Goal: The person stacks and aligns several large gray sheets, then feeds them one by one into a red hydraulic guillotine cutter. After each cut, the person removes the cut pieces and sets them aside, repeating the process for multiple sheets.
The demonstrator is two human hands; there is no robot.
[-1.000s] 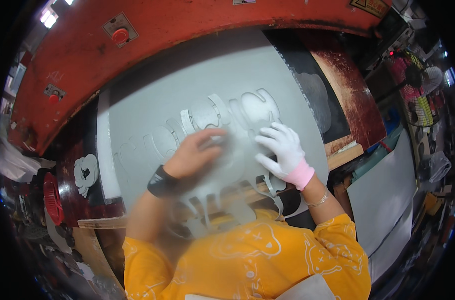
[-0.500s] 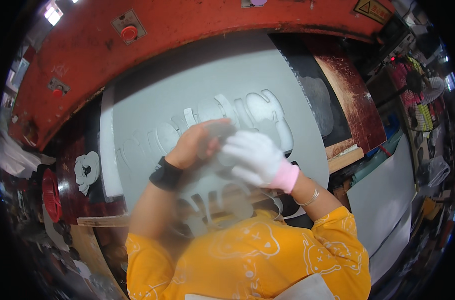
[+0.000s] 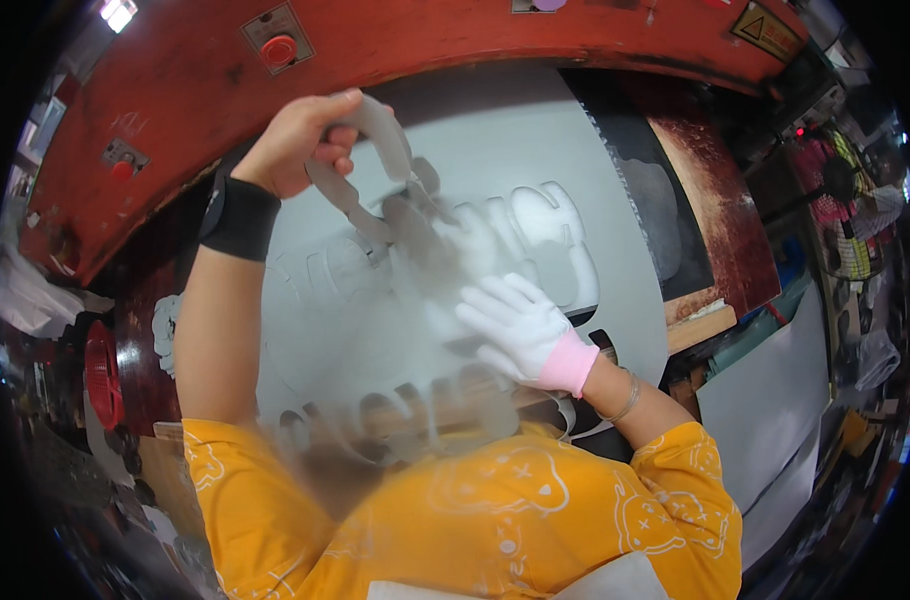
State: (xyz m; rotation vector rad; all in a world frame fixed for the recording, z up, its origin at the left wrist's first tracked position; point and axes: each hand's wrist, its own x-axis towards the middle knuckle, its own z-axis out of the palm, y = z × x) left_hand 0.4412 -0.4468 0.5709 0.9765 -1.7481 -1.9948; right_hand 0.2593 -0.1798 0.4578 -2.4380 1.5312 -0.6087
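My left hand (image 3: 310, 145), bare with a black wristband, is raised over the far left of the grey sheet (image 3: 505, 115). Its fingers are closed around a curved grey strip (image 3: 383, 138), which dangles in a loop toward the sheet and blurs at its lower end. Lower down, my right hand (image 3: 520, 325) wears a white glove with a pink cuff. Its fingers are stretched out over the sheet, holding nothing; whether the palm touches is unclear. Beyond it, curved cut-outs (image 3: 547, 225) show in the sheet. More curved openings (image 3: 405, 400) line the near edge, partly smeared.
A red machine beam (image 3: 375, 40) with a red push button (image 3: 278, 50) spans the far side. At the left stands a red plastic basket (image 3: 102, 370). A wooden strip (image 3: 702, 328) edges the table at right, beside large grey sheets (image 3: 765, 390) and a fan (image 3: 840, 185).
My left hand has moved up and left, away from my right hand, lifting the curved strip. My right hand has shifted slightly down, fingers extended. The view has shifted a little.
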